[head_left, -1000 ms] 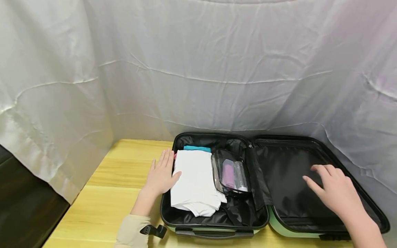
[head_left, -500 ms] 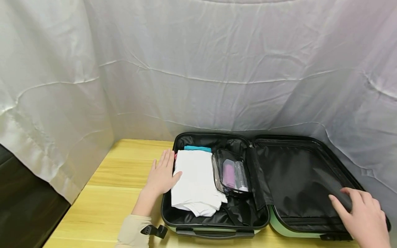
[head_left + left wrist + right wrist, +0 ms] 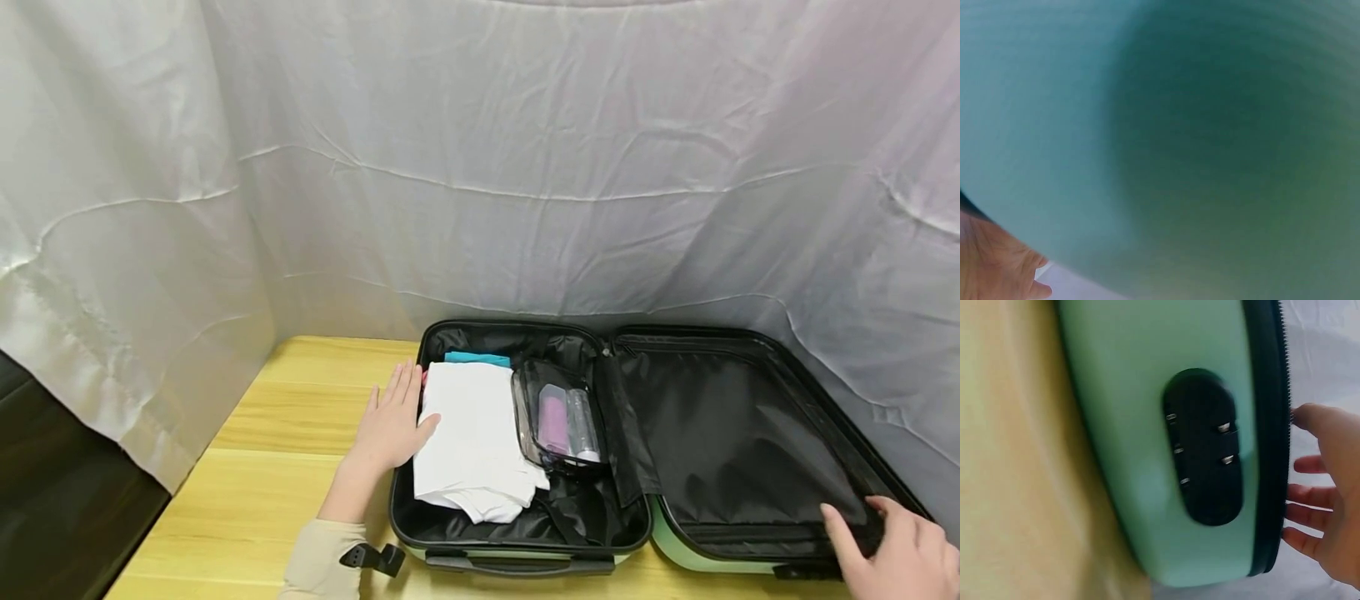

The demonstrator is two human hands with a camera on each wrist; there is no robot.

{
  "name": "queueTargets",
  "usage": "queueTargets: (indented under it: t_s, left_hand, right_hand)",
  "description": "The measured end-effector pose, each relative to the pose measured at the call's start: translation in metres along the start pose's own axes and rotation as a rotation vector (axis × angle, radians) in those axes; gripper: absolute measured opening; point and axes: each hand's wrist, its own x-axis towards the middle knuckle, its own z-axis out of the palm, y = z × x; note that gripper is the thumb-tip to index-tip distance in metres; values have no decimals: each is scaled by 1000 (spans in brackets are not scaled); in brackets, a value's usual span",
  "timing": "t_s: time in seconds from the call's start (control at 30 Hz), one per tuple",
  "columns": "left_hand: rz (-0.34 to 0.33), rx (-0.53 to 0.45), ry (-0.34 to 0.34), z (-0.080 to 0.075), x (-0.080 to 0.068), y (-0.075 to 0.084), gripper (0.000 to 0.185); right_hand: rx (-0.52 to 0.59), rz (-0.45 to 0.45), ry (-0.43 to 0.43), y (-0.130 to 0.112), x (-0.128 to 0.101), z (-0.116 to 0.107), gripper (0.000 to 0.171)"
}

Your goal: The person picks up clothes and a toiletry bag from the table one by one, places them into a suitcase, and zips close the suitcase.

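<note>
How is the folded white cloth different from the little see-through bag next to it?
The white cloth is plain white, but the bag is see-through with black edges. The cloth looks bigger, and the bag looks smaller. The cloth is folded flat, with a loose bit at its near end, while the bag has things inside, like something purple. Both lie in the same half of the open suitcase.

No writing can be read; any digits on the suitcase lock point(image 3: 1204, 450) seem too blurred.
</note>
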Motion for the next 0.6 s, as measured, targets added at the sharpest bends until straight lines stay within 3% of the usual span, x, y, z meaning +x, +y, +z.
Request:
queueTargets:
  t_s: [0.3, 0.5, 0.6]
  left_hand:
    - [7, -2, -8, 1, 0, -1, 80]
    - [5, -7, -9, 2, 1, 0, 80]
    - [2, -19, -10, 2, 1, 0, 81]
  right_hand:
    - [126, 121, 140, -11, -29, -1, 111]
    - [239, 300, 152, -9, -35, 8, 83]
    - [277, 363, 155, -10, -39, 10, 86]
